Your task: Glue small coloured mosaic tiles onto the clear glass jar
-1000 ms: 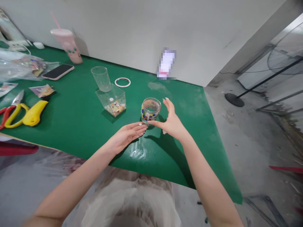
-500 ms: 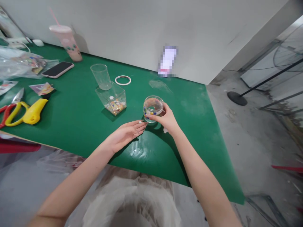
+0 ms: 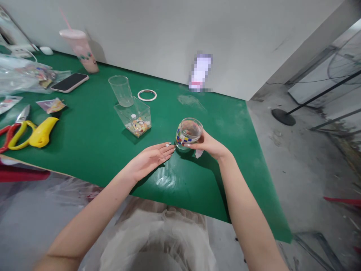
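A round glass jar (image 3: 183, 140) with coloured mosaic tiles on its side is gripped by my right hand (image 3: 213, 145), thumb along its near side and fingers behind. A small white tube (image 3: 199, 153) shows beneath that hand; whether the hand holds it too, I cannot tell. Palm up, my left hand (image 3: 153, 158) rests on the table with fingers stretched out, just left of the jar. One small white tile (image 3: 168, 145) lies on its fingertips. Beyond the left hand stands a clear angular cup (image 3: 135, 113) with loose mosaic pieces at its bottom.
On the green table (image 3: 225, 120) are a clear tumbler (image 3: 121, 91), a white ring (image 3: 147, 100) and a phone (image 3: 70, 82). Scissors (image 3: 21, 126), a yellow-handled tool (image 3: 43, 132), plastic bags (image 3: 25, 75) and a pink cup (image 3: 81, 52) occupy the left side. A blurred-out screen (image 3: 200, 72) leans on the wall.
My right hand has moved the jar slightly right and nearer, tilting and turning it so more of its tiled side shows. The left hand has stayed in place.
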A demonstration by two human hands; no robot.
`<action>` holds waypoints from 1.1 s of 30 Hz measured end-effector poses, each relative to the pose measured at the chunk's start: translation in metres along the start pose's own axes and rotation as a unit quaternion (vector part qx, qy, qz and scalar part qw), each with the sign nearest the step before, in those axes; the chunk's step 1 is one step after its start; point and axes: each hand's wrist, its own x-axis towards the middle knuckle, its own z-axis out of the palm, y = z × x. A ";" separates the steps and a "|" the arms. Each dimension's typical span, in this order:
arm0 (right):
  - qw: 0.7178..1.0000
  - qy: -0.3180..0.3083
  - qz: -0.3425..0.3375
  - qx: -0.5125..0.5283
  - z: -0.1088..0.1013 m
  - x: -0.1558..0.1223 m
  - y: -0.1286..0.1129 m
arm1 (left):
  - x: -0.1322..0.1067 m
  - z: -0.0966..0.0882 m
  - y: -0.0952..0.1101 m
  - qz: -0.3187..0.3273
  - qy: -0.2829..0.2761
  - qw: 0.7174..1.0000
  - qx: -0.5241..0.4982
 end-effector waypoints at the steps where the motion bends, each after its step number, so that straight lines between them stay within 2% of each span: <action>1: 1.000 0.003 -0.006 -0.010 -0.002 0.001 0.001 | 0.000 0.000 0.001 -0.001 0.001 1.000 0.001; 4: 0.998 0.037 -0.038 -0.039 0.001 0.004 0.007 | -0.001 0.001 0.003 -0.002 0.000 1.000 0.007; 8: 0.985 0.068 -0.129 -0.089 0.013 0.003 0.006 | -0.001 -0.003 0.002 -0.004 -0.020 1.000 0.014; 14: 0.942 0.046 -0.246 -0.222 0.029 -0.009 -0.012 | -0.003 -0.004 0.000 0.030 -0.120 0.992 0.019; 16: 0.928 0.038 -0.270 -0.255 0.033 -0.011 -0.015 | -0.004 -0.002 0.001 0.033 -0.136 0.990 0.028; 25: 0.898 0.006 -0.295 -0.325 0.041 -0.013 -0.015 | -0.010 0.002 0.006 0.030 -0.077 0.996 0.039; 33: 0.888 -0.012 -0.300 -0.349 0.044 -0.014 -0.016 | -0.013 0.005 0.006 0.032 -0.082 0.996 0.032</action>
